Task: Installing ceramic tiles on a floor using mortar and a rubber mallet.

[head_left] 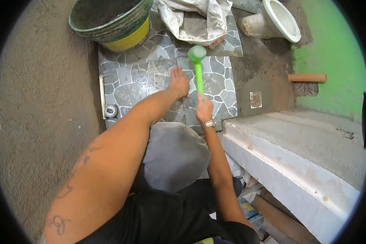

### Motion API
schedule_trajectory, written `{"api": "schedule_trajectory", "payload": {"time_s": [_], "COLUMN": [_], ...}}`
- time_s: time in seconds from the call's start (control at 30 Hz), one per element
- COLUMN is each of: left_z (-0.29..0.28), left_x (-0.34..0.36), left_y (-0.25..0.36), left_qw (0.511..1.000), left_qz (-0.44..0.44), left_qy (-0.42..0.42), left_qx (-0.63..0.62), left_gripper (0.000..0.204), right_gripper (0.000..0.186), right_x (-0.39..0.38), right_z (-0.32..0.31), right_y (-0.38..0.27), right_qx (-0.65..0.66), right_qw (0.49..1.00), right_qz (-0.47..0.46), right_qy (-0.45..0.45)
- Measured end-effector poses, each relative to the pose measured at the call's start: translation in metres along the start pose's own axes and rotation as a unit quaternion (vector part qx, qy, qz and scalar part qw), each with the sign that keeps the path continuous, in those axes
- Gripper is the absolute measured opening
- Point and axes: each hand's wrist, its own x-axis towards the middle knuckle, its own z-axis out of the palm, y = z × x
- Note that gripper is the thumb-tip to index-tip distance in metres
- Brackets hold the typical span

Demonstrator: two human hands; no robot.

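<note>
My right hand point(205, 109) grips the green handle of a mallet point(199, 75), whose rounded green head points away from me over the tiles. On the stone-patterned grey floor tiles point(130, 87) my left hand point(179, 82) rests with its palm down and fingers stretched forward, just left of the mallet. It holds nothing that I can see. White lines run between the printed stones, and a joint between tiles passes close to my left fingers. Whether the mallet head touches the tile or hangs above it, I cannot tell.
Beyond the tiles stand a dark bucket with a yellow band point(128, 36) and an open white sack point(217, 24) of grey powder. A toilet bowl point(258, 25), floor drain point(255, 100) and orange pipe point(307, 77) are right. A white ledge point(280, 154) borders the lower right.
</note>
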Motion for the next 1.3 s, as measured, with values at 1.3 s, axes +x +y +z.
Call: {"api": "schedule_trajectory", "payload": {"time_s": [1.3], "left_z": [0.015], "left_x": [-0.006], "left_y": [0.003], "left_qw": [1.0], "left_qz": [0.006], "left_qy": [0.025], "left_qx": [0.019], "left_gripper": [0.082], "right_gripper": [0.06], "right_x": [0.012], "right_z": [-0.014], "right_y": [0.013], "right_qx": [-0.038], "right_qw": [0.994], "right_qz": [0.067], "right_qy": [-0.08]}}
